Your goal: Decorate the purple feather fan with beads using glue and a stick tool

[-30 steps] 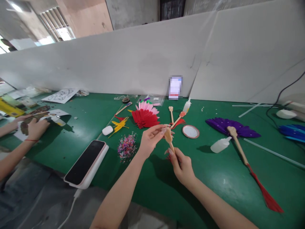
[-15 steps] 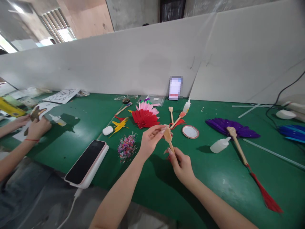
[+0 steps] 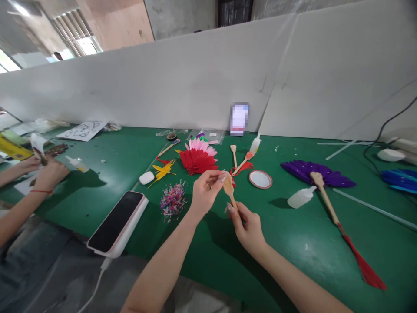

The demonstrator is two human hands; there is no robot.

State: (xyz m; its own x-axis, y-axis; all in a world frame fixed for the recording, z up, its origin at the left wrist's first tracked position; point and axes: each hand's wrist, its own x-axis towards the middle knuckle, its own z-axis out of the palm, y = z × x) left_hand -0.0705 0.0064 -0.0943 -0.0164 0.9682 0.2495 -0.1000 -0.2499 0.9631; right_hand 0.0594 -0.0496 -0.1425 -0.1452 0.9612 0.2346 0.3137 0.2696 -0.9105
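Between my hands is a wooden fan handle [image 3: 229,187], tilted, its wide head up. My left hand [image 3: 205,190] pinches the wide head with its fingertips. Lower down, my right hand [image 3: 248,221] is closed round the narrow shaft. Just behind them lie a handle with an orange-pink head [image 3: 249,156] and a plain wooden handle [image 3: 233,152], with red tassel threads beside them. A fan of red feathers [image 3: 198,161] rests left of these, pink feathers behind it. A white round lid [image 3: 260,179] with a reddish rim sits to the right of my hands.
A phone [image 3: 116,221] on a white case, a heap of coloured bits [image 3: 173,200] and yellow feathers [image 3: 163,170] lie left. Right are a glue bottle [image 3: 300,198] and a purple feather fan [image 3: 312,174] with a red tassel. A co-worker's hands [image 3: 52,171] work at far left.
My hands keep their hold on the handle and have barely moved. At far left, the co-worker's hands have lifted a white paper off the table.
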